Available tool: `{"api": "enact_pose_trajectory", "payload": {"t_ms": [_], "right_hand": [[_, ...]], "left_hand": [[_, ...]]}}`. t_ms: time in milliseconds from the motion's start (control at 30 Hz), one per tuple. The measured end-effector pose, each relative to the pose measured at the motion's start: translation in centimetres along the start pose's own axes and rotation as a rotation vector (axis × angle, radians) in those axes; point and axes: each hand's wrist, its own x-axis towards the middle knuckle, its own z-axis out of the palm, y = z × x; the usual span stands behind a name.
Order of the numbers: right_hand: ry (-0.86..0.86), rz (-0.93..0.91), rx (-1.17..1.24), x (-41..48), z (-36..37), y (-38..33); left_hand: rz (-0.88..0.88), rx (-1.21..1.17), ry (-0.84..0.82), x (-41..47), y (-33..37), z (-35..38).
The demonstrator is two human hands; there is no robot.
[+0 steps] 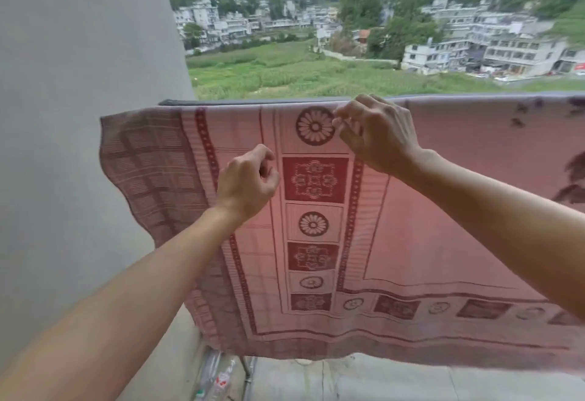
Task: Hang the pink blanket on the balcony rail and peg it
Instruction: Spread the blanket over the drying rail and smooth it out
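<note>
The pink blanket (pixel 411 226), with dark red flower and square patterns, hangs draped over the dark grey balcony rail (pixel 177 102) and spreads wide to the right. Its left corner sticks out past the rail's end. My right hand (pixel 376 135) is up at the blanket's top edge by the rail, beside a round flower motif, fingertips pinched close together. The blur hides whether it grips fabric. My left hand (pixel 247 179) hovers lower in front of the blanket, fingers curled in, nothing visible inside. No peg shows in either hand or on the rail.
A grey wall (pixel 79 116) closes the left side, close to the rail's end. Plastic bottles (pixel 218 378) lie on the concrete floor under the blanket, beside a thin rail post (pixel 247 369). Beyond the rail are fields and buildings far below.
</note>
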Motion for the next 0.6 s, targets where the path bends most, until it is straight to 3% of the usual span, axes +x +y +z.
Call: {"api": "enact_pose_trajectory", "payload": {"t_ms": [267, 467, 600], "right_hand": [[-0.387, 0.442, -0.304, -19.2, -11.9, 16.2], [-0.644, 0.751, -0.492, -33.6, -21.2, 24.4], [-0.699, 0.949, -0.547, -40.2, -26.4, 28.5]], "left_hand": [[0.193, -0.087, -0.393, -3.5, 19.2, 14.9], [0.383, -0.141, -0.573, -5.7, 32.9, 24.3], [0.542, -0.207, -0.626, -5.7, 41.4, 29.9]]}}
